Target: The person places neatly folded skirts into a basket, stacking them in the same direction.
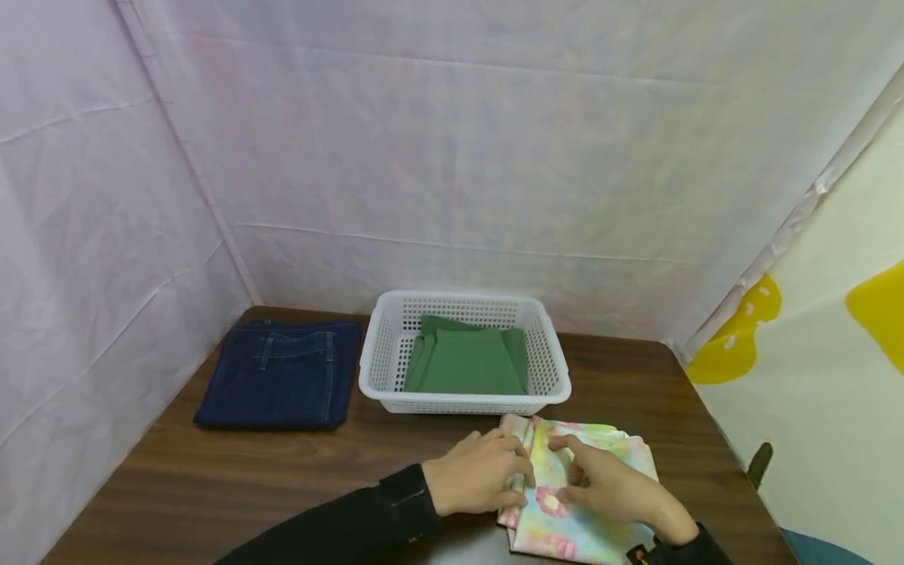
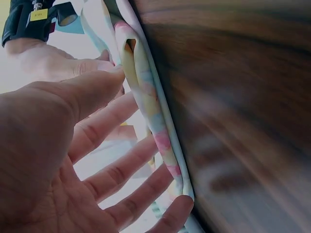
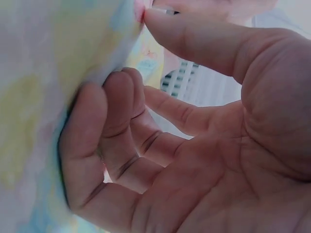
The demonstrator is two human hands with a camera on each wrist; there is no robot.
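Note:
A folded floral cloth in pastel yellow, pink and blue lies on the dark wooden table near the front edge. My left hand rests against the cloth's left folded edge; in the left wrist view its fingers are spread and nearly straight along the layered edge of the cloth. On top of the cloth lies my right hand. In the right wrist view its fingers are bent with the tips on the fabric, and the thumb touches it too.
A white plastic basket stands behind the cloth and holds folded green fabric. Folded dark blue jeans lie to its left. Pale sheet walls close in the back and left; a yellow-patterned curtain hangs at the right.

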